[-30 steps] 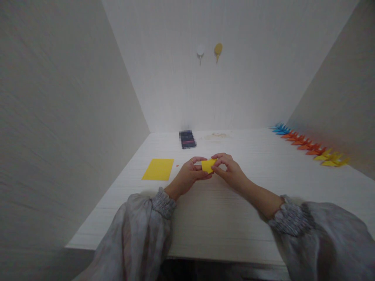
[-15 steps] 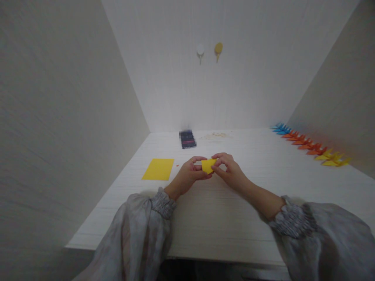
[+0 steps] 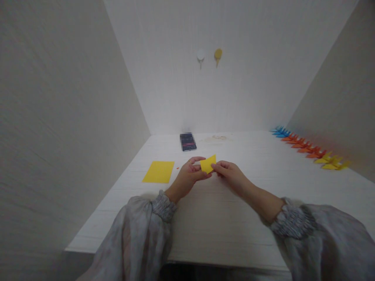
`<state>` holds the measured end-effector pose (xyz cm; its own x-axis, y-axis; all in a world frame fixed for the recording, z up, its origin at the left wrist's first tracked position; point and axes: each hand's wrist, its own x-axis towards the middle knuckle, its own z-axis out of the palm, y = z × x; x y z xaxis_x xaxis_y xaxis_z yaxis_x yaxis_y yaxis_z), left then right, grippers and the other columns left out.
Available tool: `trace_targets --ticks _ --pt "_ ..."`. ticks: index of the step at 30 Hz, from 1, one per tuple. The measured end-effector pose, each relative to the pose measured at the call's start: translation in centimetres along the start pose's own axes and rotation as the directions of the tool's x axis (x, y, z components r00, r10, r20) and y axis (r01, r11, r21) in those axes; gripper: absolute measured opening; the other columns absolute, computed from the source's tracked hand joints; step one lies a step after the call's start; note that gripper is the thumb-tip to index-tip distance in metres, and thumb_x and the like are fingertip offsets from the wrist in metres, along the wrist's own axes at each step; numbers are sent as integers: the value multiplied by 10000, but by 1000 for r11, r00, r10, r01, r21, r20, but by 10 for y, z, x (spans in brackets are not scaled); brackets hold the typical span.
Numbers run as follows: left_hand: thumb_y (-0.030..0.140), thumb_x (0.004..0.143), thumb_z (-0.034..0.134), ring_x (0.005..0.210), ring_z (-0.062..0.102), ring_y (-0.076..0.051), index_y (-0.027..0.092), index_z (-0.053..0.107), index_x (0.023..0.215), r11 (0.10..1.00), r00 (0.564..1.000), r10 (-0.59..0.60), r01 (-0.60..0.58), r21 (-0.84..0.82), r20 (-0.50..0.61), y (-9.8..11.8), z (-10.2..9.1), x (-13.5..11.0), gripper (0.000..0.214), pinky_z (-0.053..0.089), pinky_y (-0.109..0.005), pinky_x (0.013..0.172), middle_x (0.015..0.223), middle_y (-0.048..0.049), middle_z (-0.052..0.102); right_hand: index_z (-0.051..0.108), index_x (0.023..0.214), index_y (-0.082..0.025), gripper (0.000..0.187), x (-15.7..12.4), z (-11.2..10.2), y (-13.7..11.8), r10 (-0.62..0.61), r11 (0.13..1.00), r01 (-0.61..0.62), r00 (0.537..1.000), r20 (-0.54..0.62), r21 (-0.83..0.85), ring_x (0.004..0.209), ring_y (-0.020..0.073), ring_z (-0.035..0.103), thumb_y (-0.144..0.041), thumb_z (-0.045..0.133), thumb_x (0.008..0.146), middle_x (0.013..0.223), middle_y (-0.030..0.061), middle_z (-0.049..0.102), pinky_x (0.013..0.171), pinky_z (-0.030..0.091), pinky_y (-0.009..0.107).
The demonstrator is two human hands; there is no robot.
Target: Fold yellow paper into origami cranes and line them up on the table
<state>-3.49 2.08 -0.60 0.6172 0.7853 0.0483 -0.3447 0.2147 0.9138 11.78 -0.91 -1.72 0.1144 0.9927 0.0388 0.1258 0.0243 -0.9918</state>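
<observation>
A small folded piece of yellow origami paper (image 3: 207, 164) is held up above the white table between both hands. My left hand (image 3: 191, 172) is closed on its left side, with the thumb low on the near face and a finger along the top. At the lower right edge, my right hand (image 3: 228, 173) pinches it between thumb and fingers. One corner of the paper points up to the right. Its far side is hidden. A flat yellow sheet (image 3: 158, 172) lies on the table left of my left hand.
Along the right wall runs a row of folded paper cranes, blue (image 3: 280, 131), orange (image 3: 304, 146) and yellow (image 3: 331, 160). A dark phone (image 3: 188, 142) lies near the back wall. Two hooks, white (image 3: 200, 56) and yellow (image 3: 218, 54), hang on that wall. A tiny orange scrap (image 3: 177, 168) lies beside the sheet.
My right hand's fingers have moved from the paper's upper edge down to its right side. The paper's upper right corner now stands free. The view has tipped slightly upward.
</observation>
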Motion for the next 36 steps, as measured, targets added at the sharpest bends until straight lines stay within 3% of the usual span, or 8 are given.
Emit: trace_targets --ticks 7,15,27,31,36 --pt "68 577 644 781 616 -168 156 415 966 1000 999 1 -1 21 -34 -3 2 1 460 445 -378 794 904 -63 607 466 527 -175 287 -4 -1 -3 -30 999 32 997 -72 20 445 77 303 -410 586 641 479 -56 391 445 206 231" --pt "99 569 678 716 622 -165 165 400 933 993 997 -3 12 113 -79 -4 2 2 463 469 -372 736 855 -50 589 483 541 -176 259 -5 2 -4 -9 999 11 999 -42 36 444 78 310 -390 581 649 488 -53 411 445 216 230" --pt "110 584 674 717 628 -169 157 398 931 998 998 -10 14 68 -57 -5 2 2 446 460 -395 775 835 -53 608 467 522 -167 286 -6 0 -5 -8 999 10 999 -52 36 455 76 307 -400 576 646 484 -51 400 459 219 230" --pt "100 600 659 721 628 -169 158 395 935 999 999 -14 16 44 -51 -7 0 2 430 459 -397 783 844 -58 612 458 508 -167 305 -5 -1 -5 -1 998 2 1000 -6 61 457 79 326 -411 552 664 482 -49 400 467 234 230" --pt "83 603 648 707 629 -163 159 392 940 1000 997 -7 8 16 -83 -7 -1 0 430 463 -397 781 853 -56 611 512 678 -179 173 -3 -5 -3 -136 978 139 990 -30 153 524 92 426 -348 541 701 556 -44 469 536 318 225"
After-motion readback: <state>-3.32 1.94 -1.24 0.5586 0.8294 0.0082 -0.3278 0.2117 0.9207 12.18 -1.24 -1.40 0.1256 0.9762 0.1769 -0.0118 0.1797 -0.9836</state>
